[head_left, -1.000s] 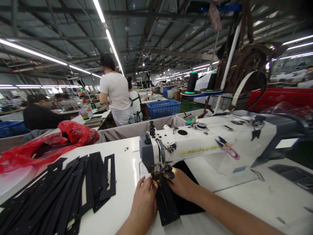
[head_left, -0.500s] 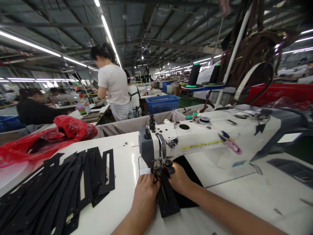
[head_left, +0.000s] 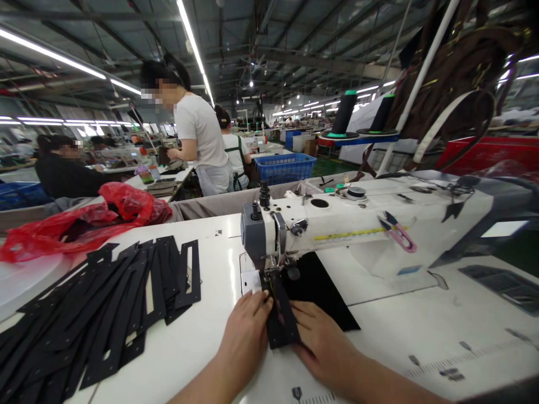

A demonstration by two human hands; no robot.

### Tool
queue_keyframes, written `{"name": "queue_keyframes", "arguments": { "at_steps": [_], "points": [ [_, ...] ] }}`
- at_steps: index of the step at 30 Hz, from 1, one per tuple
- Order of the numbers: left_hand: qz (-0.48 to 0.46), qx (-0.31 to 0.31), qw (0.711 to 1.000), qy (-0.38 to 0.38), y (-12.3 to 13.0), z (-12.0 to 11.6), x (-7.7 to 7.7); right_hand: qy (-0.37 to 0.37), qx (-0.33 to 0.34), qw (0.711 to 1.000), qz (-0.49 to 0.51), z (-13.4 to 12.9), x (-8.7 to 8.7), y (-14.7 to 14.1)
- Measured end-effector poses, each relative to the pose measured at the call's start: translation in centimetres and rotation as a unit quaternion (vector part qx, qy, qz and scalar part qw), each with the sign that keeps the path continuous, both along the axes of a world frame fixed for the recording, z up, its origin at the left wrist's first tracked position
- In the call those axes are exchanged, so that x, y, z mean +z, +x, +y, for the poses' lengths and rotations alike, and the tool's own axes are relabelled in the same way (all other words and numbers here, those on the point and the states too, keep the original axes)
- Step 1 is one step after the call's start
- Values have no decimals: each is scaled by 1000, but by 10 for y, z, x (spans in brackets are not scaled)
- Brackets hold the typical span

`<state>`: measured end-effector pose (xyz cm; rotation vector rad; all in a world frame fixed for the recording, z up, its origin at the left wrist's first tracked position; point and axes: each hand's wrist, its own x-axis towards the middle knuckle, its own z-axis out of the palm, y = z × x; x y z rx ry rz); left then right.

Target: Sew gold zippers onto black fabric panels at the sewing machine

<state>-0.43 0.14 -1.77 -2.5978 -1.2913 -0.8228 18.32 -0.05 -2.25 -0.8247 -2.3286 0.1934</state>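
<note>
A black strip [head_left: 283, 328] with a long narrow slot and small holes at its end lies under the presser foot of a white sewing machine [head_left: 357, 224]. My left hand [head_left: 246, 322] has its fingertips closed on the strip's left edge, just in front of the needle area. On the other side, my right hand [head_left: 324, 342] grips the strip's right edge near its front end, thumb partly hidden. A larger black panel [head_left: 326, 294] lies flat on the machine bed, beneath the arm and behind my right hand.
Many black slotted strips [head_left: 113, 303] are piled at the left, beside a red plastic bag [head_left: 126, 210]. Pink-handled snips [head_left: 402, 235] rest against the machine arm. Thread cones [head_left: 346, 115] stand behind it. A co-worker [head_left: 202, 140] stands beyond, near a blue basket [head_left: 286, 168].
My right hand has moved back toward me from beside the needle to the strip's front right edge. The strip has shifted slightly away from me. The head view has also shifted.
</note>
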Motion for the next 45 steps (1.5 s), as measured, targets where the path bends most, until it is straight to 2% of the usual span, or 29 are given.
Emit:
{"name": "queue_keyframes", "arguments": {
  "at_steps": [1, 3, 7, 17, 24, 33, 45],
  "points": [
    [1, -13, 1000, 13, 0, -4, -1, 25, 18, 999, 7, -8, -2, 1],
    [12, -39, 998, 43, 1, -9, -1, 53, 10, 998, 15, -17, -6, 0],
    [38, -60, 995, 66, 5, -10, 0, 72, -16, 997, 24, -16, -10, -4],
    [35, -45, 998, 41, -1, 6, -31, 79, -20, 996, 31, -5, -11, -6],
    [17, -30, 997, 62, -1, 21, -40, 61, -10, 998, 22, 7, -13, -7],
    [11, -43, 997, 57, -7, 37, -36, 43, -8, 999, -20, 23, -7, -10],
    [11, -14, 999, 27, -5, 47, -13, 36, -12, 999, -29, 43, -6, -15]
  ]
}}
